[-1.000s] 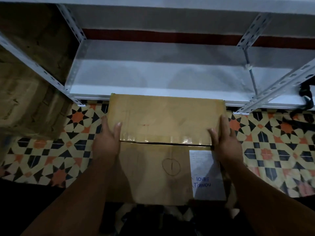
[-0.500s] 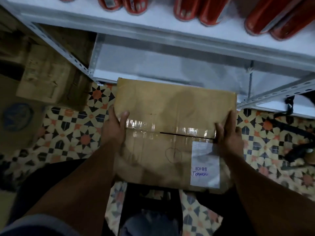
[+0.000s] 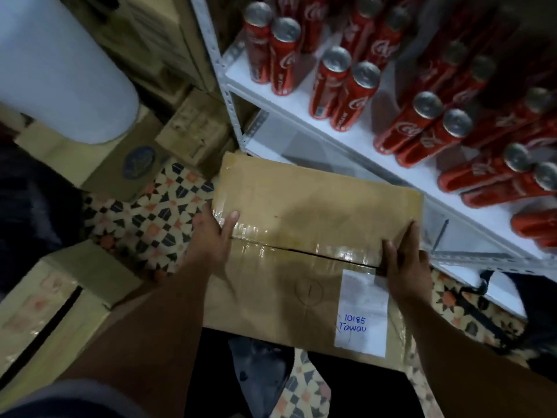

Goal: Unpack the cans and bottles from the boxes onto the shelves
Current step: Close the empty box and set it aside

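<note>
Sealed box [image 3: 313, 212], long axis running ten to four o'clock, clasped at its ends by left hand [image 3: 211, 233] and right hand [image 3: 407, 260], fingers curled over edges; taped seam lies between the thumbs.

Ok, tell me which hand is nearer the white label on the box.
Right. The right hand grips the box edge just above the white label, nearly touching it. The left hand holds the opposite edge, across the box.
</note>
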Tool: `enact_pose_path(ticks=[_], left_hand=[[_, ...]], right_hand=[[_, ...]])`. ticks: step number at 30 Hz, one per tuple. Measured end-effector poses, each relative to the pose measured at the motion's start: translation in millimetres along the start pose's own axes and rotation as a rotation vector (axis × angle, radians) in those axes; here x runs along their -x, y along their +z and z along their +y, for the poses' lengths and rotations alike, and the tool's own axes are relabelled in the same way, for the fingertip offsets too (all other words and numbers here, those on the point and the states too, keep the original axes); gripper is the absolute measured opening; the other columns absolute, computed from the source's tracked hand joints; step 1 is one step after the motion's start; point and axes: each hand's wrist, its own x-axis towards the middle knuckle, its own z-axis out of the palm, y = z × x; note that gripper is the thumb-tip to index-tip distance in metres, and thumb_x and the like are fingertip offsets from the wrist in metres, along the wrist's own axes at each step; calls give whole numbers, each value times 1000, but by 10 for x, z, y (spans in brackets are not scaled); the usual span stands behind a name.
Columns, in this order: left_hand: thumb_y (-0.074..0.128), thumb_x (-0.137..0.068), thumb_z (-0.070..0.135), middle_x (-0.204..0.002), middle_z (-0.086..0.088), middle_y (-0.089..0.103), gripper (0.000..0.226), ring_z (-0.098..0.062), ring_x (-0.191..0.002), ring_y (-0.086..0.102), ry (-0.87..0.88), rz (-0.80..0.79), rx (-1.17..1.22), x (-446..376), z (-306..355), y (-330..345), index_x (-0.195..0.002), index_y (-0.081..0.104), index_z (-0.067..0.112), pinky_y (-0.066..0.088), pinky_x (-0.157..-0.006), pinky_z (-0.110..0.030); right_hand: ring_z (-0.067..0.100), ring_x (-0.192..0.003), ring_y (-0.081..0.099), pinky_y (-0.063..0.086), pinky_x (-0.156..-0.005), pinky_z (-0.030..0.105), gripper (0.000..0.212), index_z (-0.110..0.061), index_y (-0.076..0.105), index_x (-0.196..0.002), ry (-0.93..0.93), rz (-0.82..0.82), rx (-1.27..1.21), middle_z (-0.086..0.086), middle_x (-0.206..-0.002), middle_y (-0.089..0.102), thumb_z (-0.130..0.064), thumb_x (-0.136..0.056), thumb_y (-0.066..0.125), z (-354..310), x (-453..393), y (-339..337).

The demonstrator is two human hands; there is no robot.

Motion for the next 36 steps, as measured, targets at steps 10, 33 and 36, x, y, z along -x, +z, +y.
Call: enact_pose_path(ticks=[10,33,36], left_hand=[[47,-97,67,-135,-14,64,71,-38,-121,62,-301,283,200,85,-949,-1190,-147,32,20,51,-98,-45],[49,-93,72,-142,-17,49,84,-35,-131,51,-716,594,592,-449,-3152,-2059,-152,29,16,45,-111,-56],[52,-102,51,-154,-20,30,86,-39,-140,38,-705,571,518,-672,-3199,-1888,-163,-2,24,33,-119,-51]], right_hand=[[45,-105,57,46,-89,50,70,-50,0,-157,-363,-186,73,23,-120,49,-63,-100,38,-1880,-169,568],[39,-144,36,34,-114,59,76,-63,-6,-150,-820,-632,336,11,-163,27,-64,-96,49,-5105,-291,2950],[32,-145,35,33,-116,51,83,-60,-1,-152,-777,-765,264,7,-163,26,-59,-94,58,-5147,-506,3308]])
